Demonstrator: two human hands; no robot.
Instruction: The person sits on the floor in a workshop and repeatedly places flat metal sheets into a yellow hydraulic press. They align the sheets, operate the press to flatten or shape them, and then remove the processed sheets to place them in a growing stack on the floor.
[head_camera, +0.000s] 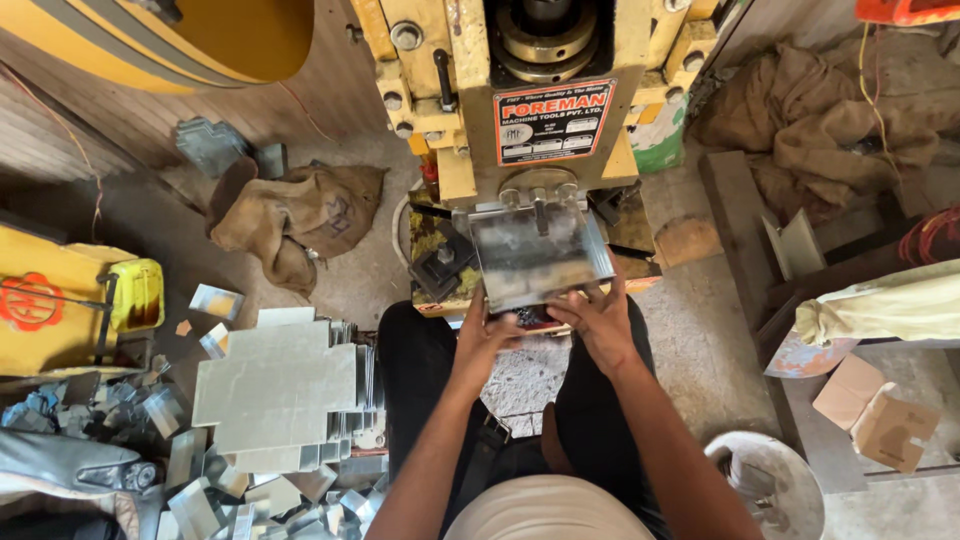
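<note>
A shiny sheet-metal piece (535, 255) with upturned side edges lies on the bed of a yellow press machine (540, 95), under its ram. My left hand (482, 330) grips the piece's near left corner. My right hand (600, 318) holds its near right edge, fingers curled onto the metal. Both forearms reach forward from the bottom of the view over my dark trousers.
A stack of cross-shaped metal blanks (280, 385) sits at my left, with metal offcuts (200, 490) below it. Burlap sacks (300, 215) lie on the floor left and far right (820, 120). A white bucket (775, 485) and cardboard pieces (880, 415) are at right.
</note>
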